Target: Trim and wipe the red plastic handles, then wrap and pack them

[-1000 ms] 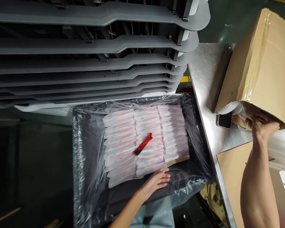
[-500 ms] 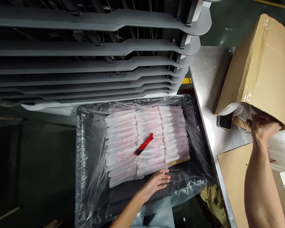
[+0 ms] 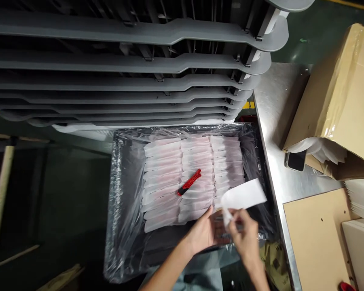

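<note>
My left hand [image 3: 201, 232] is over the near side of a black bin [image 3: 125, 178] lined with clear plastic. Its thumb points up, and its fingers appear stretched out in dark, blurred shadow. Just right of it, my right hand [image 3: 245, 234] pinches one end of a white sleeve-like sheet [image 3: 245, 194], whose other end sticks out over the bin. Rows of translucent white sleeves with pinkish contents [image 3: 162, 184] lie in the bin. On top of them rests a red and black utility knife [image 3: 189, 182].
Grey stacked panels [image 3: 139, 64] stand behind the bin. To the right, a metal table [image 3: 279, 121] carries a tilted open carton [image 3: 336, 105] with white sheets inside, a phone [image 3: 296, 160], a flat cardboard piece [image 3: 318, 234] and a white stack [image 3: 362, 202].
My right hand has come out of the carton and over to the bin, bringing a white sheet beside my left hand. The view has shifted, while my left hand stays near the bin's near side.
</note>
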A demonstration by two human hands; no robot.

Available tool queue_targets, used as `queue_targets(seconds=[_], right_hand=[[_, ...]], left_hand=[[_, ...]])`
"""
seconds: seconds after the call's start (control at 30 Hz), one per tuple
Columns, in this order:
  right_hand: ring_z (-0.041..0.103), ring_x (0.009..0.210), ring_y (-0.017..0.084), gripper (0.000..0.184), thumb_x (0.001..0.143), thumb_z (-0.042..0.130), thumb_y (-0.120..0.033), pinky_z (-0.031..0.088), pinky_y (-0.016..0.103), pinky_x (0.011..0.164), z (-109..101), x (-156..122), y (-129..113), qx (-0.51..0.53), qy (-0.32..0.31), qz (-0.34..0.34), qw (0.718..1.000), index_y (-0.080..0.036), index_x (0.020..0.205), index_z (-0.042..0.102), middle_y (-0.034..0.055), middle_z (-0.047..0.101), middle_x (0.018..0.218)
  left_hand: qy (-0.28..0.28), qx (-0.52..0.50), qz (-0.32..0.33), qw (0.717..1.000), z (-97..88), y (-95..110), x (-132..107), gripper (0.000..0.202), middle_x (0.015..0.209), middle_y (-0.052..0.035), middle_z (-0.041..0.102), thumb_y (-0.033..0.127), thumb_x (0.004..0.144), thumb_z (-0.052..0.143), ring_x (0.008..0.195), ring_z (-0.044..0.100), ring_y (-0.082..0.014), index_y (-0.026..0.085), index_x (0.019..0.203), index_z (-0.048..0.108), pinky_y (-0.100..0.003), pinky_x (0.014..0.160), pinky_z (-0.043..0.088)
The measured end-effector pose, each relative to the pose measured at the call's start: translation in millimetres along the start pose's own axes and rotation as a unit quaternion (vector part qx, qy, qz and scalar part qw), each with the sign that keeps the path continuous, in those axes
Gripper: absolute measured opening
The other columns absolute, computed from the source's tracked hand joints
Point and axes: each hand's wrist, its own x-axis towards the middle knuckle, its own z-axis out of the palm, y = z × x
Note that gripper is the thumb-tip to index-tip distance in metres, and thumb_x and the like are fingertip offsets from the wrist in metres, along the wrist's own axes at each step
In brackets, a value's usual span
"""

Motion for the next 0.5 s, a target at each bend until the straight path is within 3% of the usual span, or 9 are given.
queue_targets(seconds=[0.1, 0.17, 0.3, 0.5], right_hand=[[0.061, 0.049, 0.019, 0.008, 0.076, 0.051, -0.023, 0.042, 0.028, 0.049, 62, -31, -2, 0.016, -0.124, 0.047, 0.991, -0.029, 0.071, 0.053, -0.0028, 0.067, 0.06], [0.065, 0.056, 0.022, 0.012, 0.075, 0.056, -0.022, 0.041, 0.028, 0.052, 85, -37, 1, -0.014, -0.157, 0.075, 0.985, -0.028, 0.084, 0.059, 0.0001, 0.071, 0.069], [0.072, 0.085, 0.029, 0.033, 0.08, 0.055, -0.017, 0.045, 0.032, 0.067, 100, -31, 5, -0.108, -0.194, 0.11, 0.969, -0.021, 0.112, 0.061, 0.013, 0.075, 0.101], [0.07, 0.086, 0.023, 0.024, 0.087, 0.05, -0.011, 0.043, 0.028, 0.071, 107, -16, -3, -0.201, -0.256, 0.078, 0.942, -0.019, 0.104, 0.065, 0.012, 0.074, 0.095]], left_hand=[[0.075, -0.04, -0.006, 0.996, -11.8, 0, -3, 0.037, 0.06, -0.0039, 0.066, 0.049, 0.087, 0.063, 0.056, 0.064, -0.0169, 0.016, 0.069, 0.063, -0.026, 0.057, 0.047], [0.112, -0.058, 0.009, 0.992, -24.6, -3, -2, 0.033, 0.054, -0.0011, 0.063, 0.041, 0.086, 0.063, 0.049, 0.061, -0.0146, 0.017, 0.063, 0.059, -0.024, 0.052, 0.044], [0.147, -0.097, 0.046, 0.983, -41.1, -9, 3, 0.027, 0.055, -0.0003, 0.065, 0.037, 0.085, 0.061, 0.049, 0.062, -0.0147, 0.018, 0.066, 0.059, -0.024, 0.053, 0.046], [0.145, -0.128, 0.064, 0.979, -49.0, -1, 6, 0.035, 0.055, -0.0021, 0.066, 0.047, 0.082, 0.065, 0.051, 0.065, -0.0186, 0.018, 0.066, 0.059, -0.026, 0.052, 0.047]])
